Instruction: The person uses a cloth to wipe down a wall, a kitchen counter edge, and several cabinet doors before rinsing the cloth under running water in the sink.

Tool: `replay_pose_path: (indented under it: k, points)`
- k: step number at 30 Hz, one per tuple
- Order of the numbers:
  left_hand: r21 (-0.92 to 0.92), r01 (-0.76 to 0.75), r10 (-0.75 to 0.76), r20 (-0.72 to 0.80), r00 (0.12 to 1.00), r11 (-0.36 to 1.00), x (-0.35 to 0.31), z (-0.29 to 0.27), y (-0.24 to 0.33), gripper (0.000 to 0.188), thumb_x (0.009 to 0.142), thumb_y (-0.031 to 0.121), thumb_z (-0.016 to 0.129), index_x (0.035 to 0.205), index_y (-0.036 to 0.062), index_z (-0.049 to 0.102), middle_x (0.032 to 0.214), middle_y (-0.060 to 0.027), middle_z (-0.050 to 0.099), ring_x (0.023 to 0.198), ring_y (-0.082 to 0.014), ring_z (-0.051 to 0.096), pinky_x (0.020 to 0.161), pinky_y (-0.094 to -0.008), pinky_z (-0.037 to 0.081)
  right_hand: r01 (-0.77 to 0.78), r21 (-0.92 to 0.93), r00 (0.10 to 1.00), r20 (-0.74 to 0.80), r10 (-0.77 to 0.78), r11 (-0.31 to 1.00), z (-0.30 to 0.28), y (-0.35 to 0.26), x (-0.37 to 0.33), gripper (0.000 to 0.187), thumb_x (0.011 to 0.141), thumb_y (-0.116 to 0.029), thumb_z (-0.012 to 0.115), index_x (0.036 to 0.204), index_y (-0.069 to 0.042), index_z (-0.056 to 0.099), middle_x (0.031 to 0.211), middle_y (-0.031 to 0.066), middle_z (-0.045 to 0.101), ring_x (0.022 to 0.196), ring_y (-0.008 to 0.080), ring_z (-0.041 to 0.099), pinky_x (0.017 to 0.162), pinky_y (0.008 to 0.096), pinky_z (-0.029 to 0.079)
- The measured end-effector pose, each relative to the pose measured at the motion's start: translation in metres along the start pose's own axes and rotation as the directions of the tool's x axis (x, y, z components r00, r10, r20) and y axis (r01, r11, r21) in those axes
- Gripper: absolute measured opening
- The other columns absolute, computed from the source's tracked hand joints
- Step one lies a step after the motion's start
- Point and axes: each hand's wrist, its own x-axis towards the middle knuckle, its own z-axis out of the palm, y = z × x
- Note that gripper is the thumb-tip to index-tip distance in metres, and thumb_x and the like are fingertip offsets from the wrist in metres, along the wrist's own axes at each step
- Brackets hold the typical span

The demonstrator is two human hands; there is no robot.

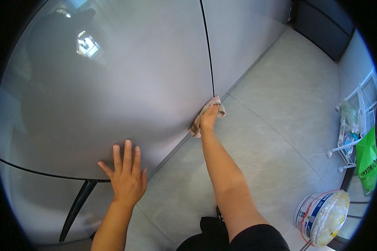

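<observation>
So from where I'm standing, the person's right hand (208,120) has a crumpled pinkish cloth (195,127) bunched in its fingers, pressed right at the bottom edge of this shiny grey panel (146,83), just below the dark vertical seam and next to the tiled floor (280,96). Left hand (127,184) is holding nothing, fingers spread wide against the panel, near a black handle (77,209). There's a white bucket (314,217) off to the right, too.
</observation>
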Motion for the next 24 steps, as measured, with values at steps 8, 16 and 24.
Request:
replay_pose_path:
  k: [8,16,24]
  points:
    - [-0.036,0.026,-0.024,0.055,0.998,0.999,-0.004,0.007,0.007,0.077,0.076,0.020,0.068,0.143,0.0085,0.033,0.154,-0.0181,0.019,0.142,-0.0420,0.010,0.102,-0.0721,-0.005,-0.018,0.056,0.996,-0.087,0.023,0.998,0.019,-0.060,-0.070,0.053,0.100,-0.031,0.032,0.138,0.005,0.032,0.148,0.0244,0.024,0.139,0.0370,0.021,0.113,0.0409,0.020]
    - [-0.078,0.089,-0.077,0.146,0.986,0.993,-0.027,0.022,0.015,0.079,0.077,0.022,0.068,0.145,0.0120,0.029,0.154,-0.0181,0.019,0.142,-0.0414,0.012,0.102,-0.0721,-0.001,-0.822,0.373,0.569,0.494,0.658,0.430,0.027,-0.026,-0.231,0.053,0.096,-0.023,0.044,0.142,-0.002,0.027,0.117,0.0123,0.048,0.103,0.0205,0.049,0.089,0.0346,0.042]
    - [-0.088,0.051,-0.036,0.160,0.986,0.995,-0.042,0.011,-0.003,0.076,0.076,0.021,0.069,0.143,0.0108,0.034,0.153,-0.0185,0.020,0.142,-0.0406,0.013,0.106,-0.0678,0.005,-0.778,0.584,0.547,0.444,0.710,0.233,-0.004,-0.019,-0.100,0.003,0.074,-0.008,0.047,0.073,-0.011,0.045,0.077,0.0074,0.050,0.072,0.0253,0.050,0.063,0.0427,0.044]
